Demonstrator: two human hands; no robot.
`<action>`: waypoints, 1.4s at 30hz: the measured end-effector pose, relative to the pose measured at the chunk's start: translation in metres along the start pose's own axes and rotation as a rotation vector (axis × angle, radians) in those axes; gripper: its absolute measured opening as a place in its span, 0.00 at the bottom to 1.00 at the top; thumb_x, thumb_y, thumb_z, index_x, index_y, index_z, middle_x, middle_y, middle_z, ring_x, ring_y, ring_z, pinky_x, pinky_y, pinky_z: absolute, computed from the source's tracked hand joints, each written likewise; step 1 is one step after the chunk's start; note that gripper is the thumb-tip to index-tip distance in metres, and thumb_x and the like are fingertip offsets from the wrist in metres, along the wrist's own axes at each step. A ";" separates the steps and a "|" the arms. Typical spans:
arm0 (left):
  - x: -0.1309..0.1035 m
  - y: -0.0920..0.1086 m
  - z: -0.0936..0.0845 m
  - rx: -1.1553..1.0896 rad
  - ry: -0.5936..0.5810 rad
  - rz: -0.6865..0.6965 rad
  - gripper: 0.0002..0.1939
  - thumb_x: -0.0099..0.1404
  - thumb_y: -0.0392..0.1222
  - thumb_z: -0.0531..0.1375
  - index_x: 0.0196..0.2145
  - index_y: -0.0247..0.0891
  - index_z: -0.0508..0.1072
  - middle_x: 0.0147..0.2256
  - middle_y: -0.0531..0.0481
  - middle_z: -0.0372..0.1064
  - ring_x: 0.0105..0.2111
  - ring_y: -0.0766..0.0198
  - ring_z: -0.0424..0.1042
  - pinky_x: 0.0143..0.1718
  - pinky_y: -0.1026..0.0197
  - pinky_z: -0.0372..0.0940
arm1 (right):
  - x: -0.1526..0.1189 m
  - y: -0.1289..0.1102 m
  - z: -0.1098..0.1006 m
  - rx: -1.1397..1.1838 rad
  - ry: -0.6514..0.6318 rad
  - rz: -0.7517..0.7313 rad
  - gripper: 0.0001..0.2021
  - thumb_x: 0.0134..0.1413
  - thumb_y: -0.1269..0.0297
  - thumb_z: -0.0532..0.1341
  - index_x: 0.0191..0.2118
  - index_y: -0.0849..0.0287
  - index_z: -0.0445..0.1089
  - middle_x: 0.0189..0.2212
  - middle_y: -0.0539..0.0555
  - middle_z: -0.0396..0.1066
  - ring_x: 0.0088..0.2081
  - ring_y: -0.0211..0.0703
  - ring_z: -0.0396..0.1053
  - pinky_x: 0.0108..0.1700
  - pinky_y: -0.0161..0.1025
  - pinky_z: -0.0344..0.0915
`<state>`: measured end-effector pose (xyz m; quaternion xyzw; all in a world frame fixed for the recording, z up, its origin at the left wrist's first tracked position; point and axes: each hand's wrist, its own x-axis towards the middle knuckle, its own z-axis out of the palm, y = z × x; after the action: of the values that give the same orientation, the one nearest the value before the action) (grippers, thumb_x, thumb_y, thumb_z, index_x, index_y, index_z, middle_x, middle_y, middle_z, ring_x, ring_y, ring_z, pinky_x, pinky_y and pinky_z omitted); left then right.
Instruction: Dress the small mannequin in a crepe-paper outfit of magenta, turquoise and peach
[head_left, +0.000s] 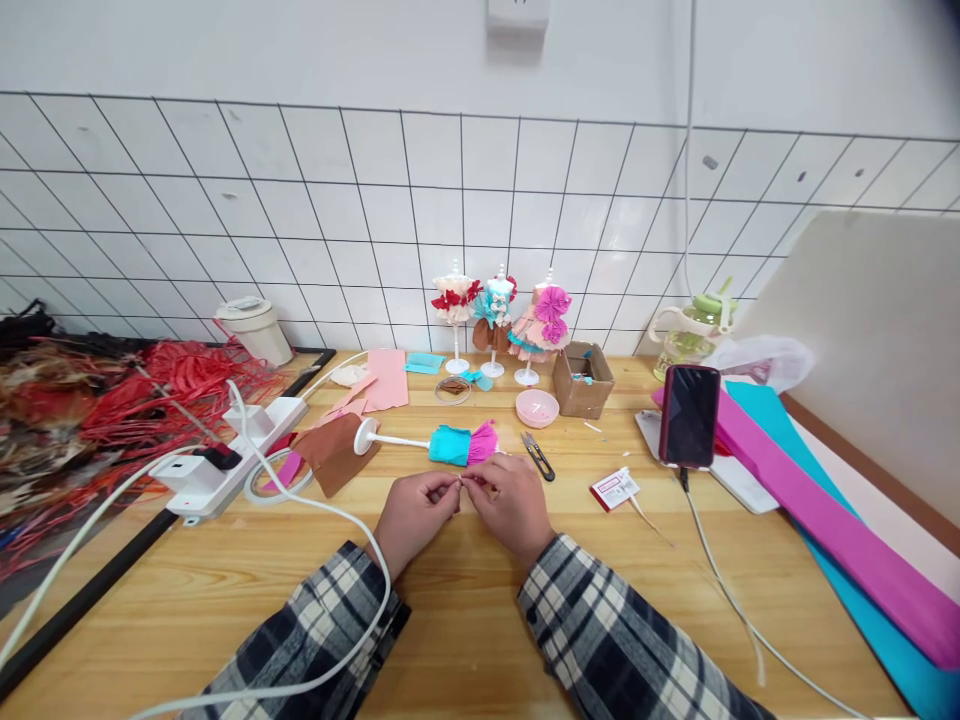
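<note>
My left hand [421, 512] and my right hand [511, 500] meet fingertip to fingertip over the table, both pinched closed. Between them is a tiny pale thing, too small to name. Just beyond my fingers a miniature dress form [401, 440] lies on its side, its white round base to the left. It wears a blue crepe paper bodice [450, 446] and a pink ruffle [483, 442], partly hidden behind my right hand. Thread snips [538, 457] lie to the right of the ruffle.
Three dressed miniature forms [493, 325] stand by the tiled wall. A cardboard box [583, 382] and pink bowl [537, 407] are nearby. A phone [688, 417] stands at right beside crepe paper sheets [832, 510]. A white cable [330, 505] from the power strip [238, 460] crosses my left sleeve.
</note>
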<state>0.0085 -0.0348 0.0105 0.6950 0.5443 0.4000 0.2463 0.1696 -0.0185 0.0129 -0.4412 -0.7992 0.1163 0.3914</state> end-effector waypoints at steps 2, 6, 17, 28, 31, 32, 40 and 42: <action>0.000 0.000 0.001 0.005 0.014 0.002 0.10 0.60 0.40 0.57 0.28 0.37 0.77 0.20 0.53 0.73 0.20 0.67 0.69 0.23 0.68 0.64 | 0.000 0.000 0.001 0.045 0.001 0.022 0.05 0.55 0.64 0.61 0.34 0.53 0.75 0.29 0.50 0.73 0.34 0.39 0.68 0.41 0.39 0.55; 0.000 0.002 0.000 -0.034 0.007 0.022 0.09 0.59 0.40 0.57 0.29 0.37 0.77 0.22 0.51 0.74 0.21 0.66 0.70 0.25 0.67 0.65 | 0.001 0.000 0.002 0.150 0.018 0.078 0.03 0.52 0.67 0.62 0.30 0.55 0.74 0.24 0.48 0.70 0.29 0.37 0.66 0.38 0.37 0.57; -0.001 0.004 -0.009 -0.155 -0.064 0.030 0.12 0.61 0.45 0.57 0.28 0.35 0.76 0.22 0.50 0.72 0.24 0.65 0.70 0.28 0.66 0.65 | 0.001 0.002 0.005 0.388 0.026 0.154 0.04 0.50 0.66 0.61 0.28 0.57 0.73 0.23 0.49 0.69 0.26 0.36 0.64 0.29 0.33 0.60; -0.001 0.001 -0.011 -0.206 -0.080 0.046 0.16 0.65 0.45 0.53 0.29 0.35 0.76 0.26 0.48 0.74 0.30 0.62 0.72 0.35 0.63 0.65 | 0.001 0.003 0.010 0.589 0.013 0.286 0.05 0.47 0.65 0.61 0.26 0.59 0.71 0.21 0.48 0.65 0.22 0.34 0.58 0.24 0.31 0.57; -0.001 0.000 -0.011 -0.205 -0.086 0.035 0.17 0.65 0.45 0.53 0.26 0.34 0.76 0.26 0.48 0.75 0.30 0.62 0.73 0.34 0.63 0.66 | 0.000 0.003 0.009 0.561 -0.002 0.260 0.05 0.48 0.65 0.60 0.27 0.59 0.71 0.22 0.48 0.66 0.23 0.34 0.58 0.24 0.31 0.57; 0.000 0.000 -0.010 -0.189 -0.083 0.034 0.16 0.64 0.44 0.54 0.25 0.35 0.76 0.26 0.48 0.75 0.29 0.62 0.73 0.34 0.63 0.66 | 0.000 0.002 0.009 0.552 -0.010 0.250 0.05 0.48 0.66 0.60 0.27 0.59 0.71 0.22 0.48 0.66 0.23 0.34 0.58 0.24 0.31 0.57; 0.002 0.005 -0.011 -0.116 -0.072 0.007 0.12 0.60 0.41 0.57 0.27 0.35 0.79 0.26 0.47 0.78 0.28 0.60 0.75 0.31 0.64 0.68 | 0.001 -0.001 0.006 0.531 -0.026 0.209 0.04 0.47 0.68 0.60 0.26 0.59 0.71 0.23 0.49 0.66 0.25 0.35 0.61 0.26 0.31 0.59; 0.002 0.004 -0.012 -0.114 -0.102 0.016 0.12 0.60 0.42 0.57 0.29 0.36 0.80 0.28 0.47 0.78 0.29 0.60 0.76 0.32 0.63 0.68 | 0.001 0.000 0.005 0.532 -0.022 0.214 0.03 0.47 0.68 0.60 0.26 0.59 0.71 0.23 0.49 0.66 0.24 0.34 0.60 0.26 0.31 0.58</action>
<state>0.0014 -0.0348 0.0208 0.7036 0.5020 0.3963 0.3097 0.1656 -0.0167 0.0106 -0.4036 -0.6935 0.3673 0.4703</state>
